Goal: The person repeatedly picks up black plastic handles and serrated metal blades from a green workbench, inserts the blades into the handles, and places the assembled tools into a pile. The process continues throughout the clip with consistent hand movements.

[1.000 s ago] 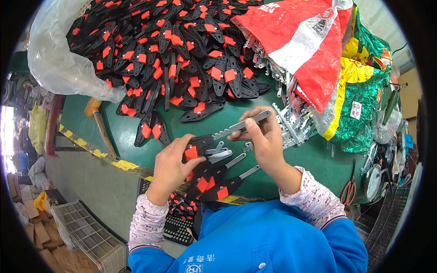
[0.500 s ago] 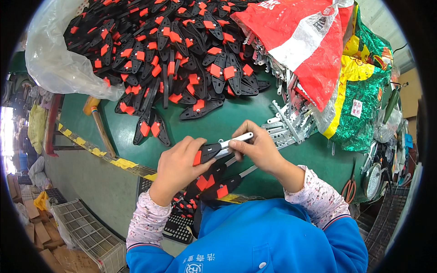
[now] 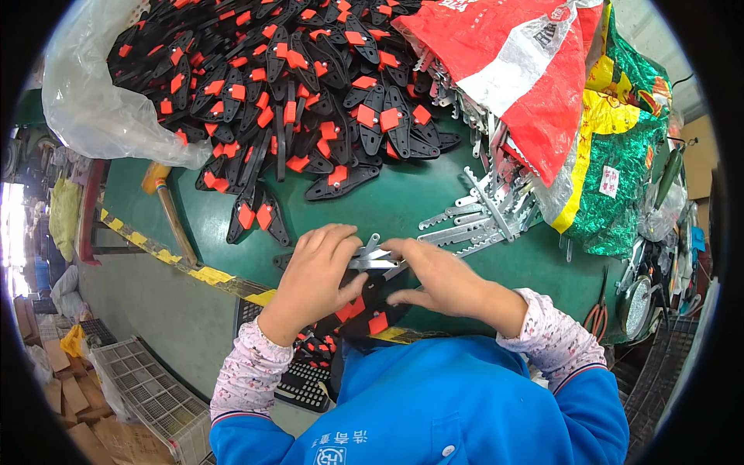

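Note:
My left hand point(image 3: 316, 271) curls over a black plastic bracket point(image 3: 283, 262), whose end shows past the back of the hand. Out between its fingers and thumb stick silver metal strips point(image 3: 373, 263); the grip itself is hidden by the hand. My right hand point(image 3: 442, 279) has its thumb and fingers apart, with the fingertips at the strips' right ends. Below the hands lie more black brackets with red tabs point(image 3: 378, 322) near the table's front edge. Loose notched metal strips point(image 3: 473, 229) are piled just beyond my right hand.
A large heap of black brackets with red tabs point(image 3: 337, 174) covers the far table. A mallet point(image 3: 174, 217) lies at the left. Red-white point(image 3: 527, 77) and green-yellow point(image 3: 612, 178) bags stand at the right, near pliers point(image 3: 597, 314). Yellow-black tape point(image 3: 209, 277) marks the table edge.
The bracket has turned and dropped lower, now mostly under my left hand. My right hand has let go of the white-silver strip end, its thumb and fingers spreading as it moved slightly down.

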`<state>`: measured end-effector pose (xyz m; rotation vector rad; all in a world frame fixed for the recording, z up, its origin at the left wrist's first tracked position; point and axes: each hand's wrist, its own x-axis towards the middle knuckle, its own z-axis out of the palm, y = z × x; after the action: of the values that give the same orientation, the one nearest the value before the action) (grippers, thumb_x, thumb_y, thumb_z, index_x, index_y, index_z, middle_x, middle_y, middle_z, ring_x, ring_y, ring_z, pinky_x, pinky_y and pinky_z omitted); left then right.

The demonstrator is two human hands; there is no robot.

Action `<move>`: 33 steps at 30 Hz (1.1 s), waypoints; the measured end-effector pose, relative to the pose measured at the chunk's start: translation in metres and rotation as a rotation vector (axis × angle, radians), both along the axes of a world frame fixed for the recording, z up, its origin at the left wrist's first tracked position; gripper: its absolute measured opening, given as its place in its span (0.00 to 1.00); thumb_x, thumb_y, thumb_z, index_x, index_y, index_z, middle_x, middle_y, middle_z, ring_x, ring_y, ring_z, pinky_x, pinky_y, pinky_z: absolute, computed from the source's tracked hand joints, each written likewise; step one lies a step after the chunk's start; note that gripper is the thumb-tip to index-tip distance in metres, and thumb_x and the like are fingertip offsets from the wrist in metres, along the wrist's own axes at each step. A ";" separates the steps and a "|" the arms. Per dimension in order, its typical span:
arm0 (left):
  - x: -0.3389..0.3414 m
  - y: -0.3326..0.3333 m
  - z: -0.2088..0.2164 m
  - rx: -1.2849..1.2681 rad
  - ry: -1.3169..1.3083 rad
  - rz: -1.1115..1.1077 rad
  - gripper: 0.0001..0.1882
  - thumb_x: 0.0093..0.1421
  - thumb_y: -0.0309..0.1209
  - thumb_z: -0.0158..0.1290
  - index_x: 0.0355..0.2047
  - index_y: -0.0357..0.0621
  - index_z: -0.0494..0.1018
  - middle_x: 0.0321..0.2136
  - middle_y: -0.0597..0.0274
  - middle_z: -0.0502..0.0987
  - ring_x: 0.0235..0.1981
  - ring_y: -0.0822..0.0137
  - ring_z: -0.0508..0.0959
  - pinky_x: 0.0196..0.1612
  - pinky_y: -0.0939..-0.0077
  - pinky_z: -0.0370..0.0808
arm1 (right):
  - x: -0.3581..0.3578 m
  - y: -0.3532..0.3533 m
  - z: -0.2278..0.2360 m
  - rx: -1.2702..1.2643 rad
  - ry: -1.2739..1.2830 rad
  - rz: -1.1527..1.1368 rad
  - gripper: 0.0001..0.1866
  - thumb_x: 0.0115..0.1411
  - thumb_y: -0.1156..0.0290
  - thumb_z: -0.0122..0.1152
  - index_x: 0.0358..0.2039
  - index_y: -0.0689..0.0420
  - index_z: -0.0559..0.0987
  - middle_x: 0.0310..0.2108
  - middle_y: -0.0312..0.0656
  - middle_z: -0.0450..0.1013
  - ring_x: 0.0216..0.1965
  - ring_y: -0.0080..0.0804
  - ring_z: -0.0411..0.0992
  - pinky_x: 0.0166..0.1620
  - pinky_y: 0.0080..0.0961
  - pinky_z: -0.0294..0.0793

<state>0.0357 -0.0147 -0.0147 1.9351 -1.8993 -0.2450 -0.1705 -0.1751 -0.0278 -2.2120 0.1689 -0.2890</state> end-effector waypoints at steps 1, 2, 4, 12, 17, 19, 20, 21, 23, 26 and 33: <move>-0.002 0.004 0.000 0.048 0.021 0.009 0.33 0.52 0.43 0.72 0.54 0.41 0.74 0.55 0.50 0.75 0.56 0.46 0.73 0.62 0.52 0.68 | -0.005 -0.007 0.000 -0.103 0.058 0.062 0.43 0.53 0.66 0.81 0.67 0.55 0.68 0.47 0.49 0.75 0.48 0.45 0.78 0.49 0.37 0.80; -0.003 0.007 -0.001 0.096 0.043 0.019 0.33 0.53 0.44 0.72 0.54 0.41 0.74 0.54 0.50 0.75 0.56 0.47 0.73 0.62 0.53 0.69 | -0.010 -0.016 0.001 -0.206 0.116 0.125 0.44 0.51 0.65 0.81 0.67 0.55 0.68 0.46 0.49 0.75 0.49 0.47 0.78 0.50 0.39 0.80; -0.007 0.013 -0.003 0.140 -0.005 0.028 0.32 0.56 0.45 0.70 0.55 0.41 0.74 0.51 0.52 0.74 0.53 0.47 0.73 0.58 0.57 0.70 | -0.014 -0.022 0.001 -0.410 0.145 0.181 0.43 0.44 0.63 0.82 0.61 0.56 0.73 0.43 0.44 0.74 0.47 0.46 0.78 0.48 0.38 0.80; 0.023 0.080 0.017 0.472 0.132 0.074 0.23 0.58 0.45 0.68 0.44 0.40 0.79 0.41 0.54 0.76 0.47 0.51 0.74 0.53 0.60 0.73 | 0.039 0.052 -0.049 -0.370 -0.134 0.207 0.18 0.53 0.58 0.73 0.34 0.53 0.73 0.32 0.39 0.73 0.35 0.39 0.77 0.36 0.35 0.78; 0.065 0.110 0.052 0.744 0.316 0.426 0.22 0.59 0.41 0.69 0.45 0.38 0.80 0.46 0.49 0.79 0.50 0.49 0.78 0.52 0.59 0.76 | 0.092 0.129 -0.056 -0.236 -0.305 0.439 0.08 0.61 0.65 0.62 0.32 0.55 0.74 0.31 0.40 0.73 0.34 0.37 0.77 0.34 0.34 0.79; 0.080 0.120 0.040 0.487 0.197 0.529 0.24 0.60 0.39 0.69 0.49 0.35 0.78 0.49 0.46 0.78 0.52 0.47 0.78 0.53 0.58 0.76 | 0.115 0.133 -0.040 -0.288 -0.367 0.370 0.07 0.61 0.66 0.61 0.32 0.55 0.74 0.30 0.39 0.73 0.34 0.37 0.77 0.33 0.34 0.79; 0.091 0.118 0.026 0.325 0.096 0.567 0.25 0.60 0.38 0.68 0.52 0.33 0.77 0.51 0.44 0.78 0.54 0.44 0.77 0.54 0.56 0.75 | 0.129 0.129 -0.033 -0.316 -0.395 0.332 0.07 0.60 0.66 0.61 0.32 0.55 0.74 0.30 0.39 0.73 0.33 0.37 0.77 0.33 0.35 0.79; 0.102 0.111 0.011 0.159 -0.003 0.592 0.27 0.61 0.37 0.67 0.55 0.32 0.76 0.53 0.42 0.77 0.55 0.42 0.76 0.55 0.55 0.75 | 0.145 0.120 -0.034 -0.385 -0.381 0.256 0.07 0.60 0.67 0.61 0.33 0.55 0.74 0.30 0.40 0.72 0.34 0.38 0.76 0.33 0.35 0.78; 0.116 0.083 -0.015 -0.040 -0.122 0.604 0.30 0.63 0.36 0.66 0.59 0.30 0.72 0.54 0.41 0.75 0.55 0.41 0.75 0.57 0.53 0.74 | 0.170 0.096 -0.031 -0.444 -0.269 0.145 0.17 0.53 0.63 0.71 0.40 0.57 0.78 0.41 0.42 0.74 0.47 0.40 0.74 0.43 0.36 0.79; 0.127 0.051 -0.052 -0.114 -0.162 0.620 0.32 0.64 0.35 0.64 0.63 0.30 0.70 0.55 0.41 0.73 0.55 0.40 0.72 0.59 0.51 0.72 | 0.184 0.058 -0.042 -0.611 -0.236 0.139 0.28 0.52 0.57 0.77 0.51 0.55 0.79 0.57 0.45 0.74 0.58 0.45 0.70 0.58 0.41 0.72; 0.055 0.002 -0.069 -0.195 0.072 0.374 0.33 0.63 0.31 0.64 0.66 0.35 0.67 0.57 0.41 0.71 0.56 0.38 0.70 0.62 0.49 0.69 | 0.123 -0.008 -0.039 -0.560 -0.202 0.199 0.25 0.51 0.56 0.79 0.46 0.52 0.81 0.49 0.41 0.76 0.55 0.45 0.72 0.60 0.45 0.69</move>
<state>0.0906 -0.0129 -0.0836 2.0661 -1.4222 -0.0167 -0.0474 -0.1831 -0.0666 -2.7033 -0.2756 -0.4920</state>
